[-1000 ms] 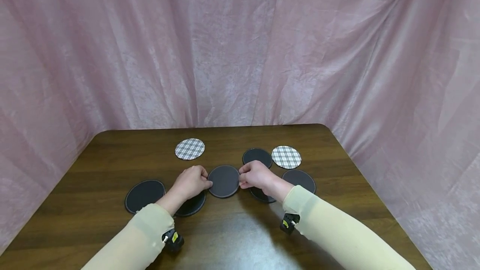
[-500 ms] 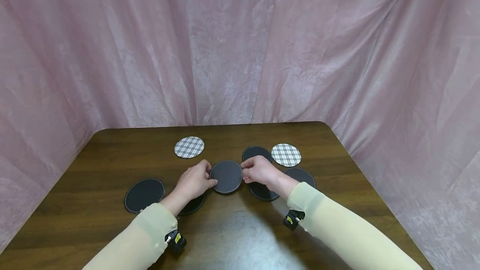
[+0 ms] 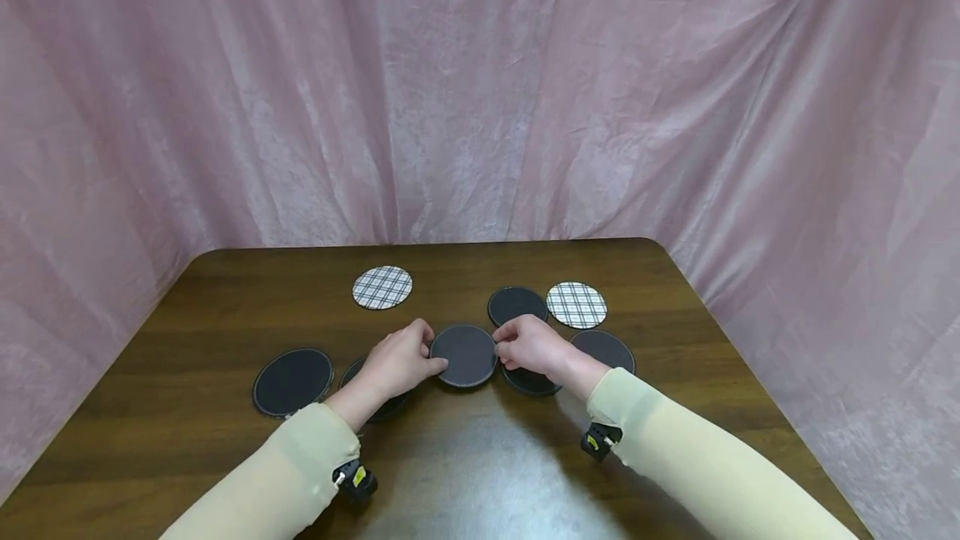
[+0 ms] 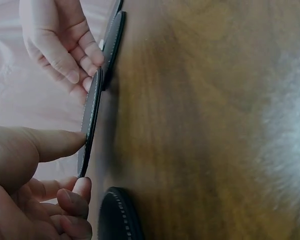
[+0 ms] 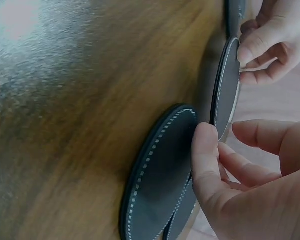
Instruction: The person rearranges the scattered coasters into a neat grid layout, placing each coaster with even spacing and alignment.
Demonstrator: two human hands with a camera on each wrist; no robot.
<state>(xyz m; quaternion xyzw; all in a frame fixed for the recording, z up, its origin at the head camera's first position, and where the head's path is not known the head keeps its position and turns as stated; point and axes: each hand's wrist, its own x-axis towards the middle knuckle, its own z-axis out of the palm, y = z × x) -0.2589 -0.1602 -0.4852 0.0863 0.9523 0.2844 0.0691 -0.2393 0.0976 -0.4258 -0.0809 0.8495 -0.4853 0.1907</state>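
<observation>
A round dark coaster [image 3: 464,356] with pale stitching is held a little above the table, between the two hands. My left hand [image 3: 398,362] pinches its left edge, thumb on the top face and fingers beneath. At the opposite edge is my right hand [image 3: 534,347], its fingertips at the rim. In the left wrist view the right thumb stands apart from the coaster's face. A black coaster [image 3: 352,372] lies partly hidden under the left hand. Another black coaster [image 5: 162,165] lies just below the right hand, overlapping a further one.
The wooden table [image 3: 465,473] bears several more coasters. A plaid coaster [image 3: 382,287] lies at the back left, another plaid coaster [image 3: 577,305] at the back right. A black coaster [image 3: 292,382] sits far left, a grey coaster [image 3: 604,348] on the right. A pink curtain [image 3: 465,90] hangs behind.
Both hands and the held coaster have moved slightly to the right. The left hand keeps its pinch. The coasters on the table stay where they were.
</observation>
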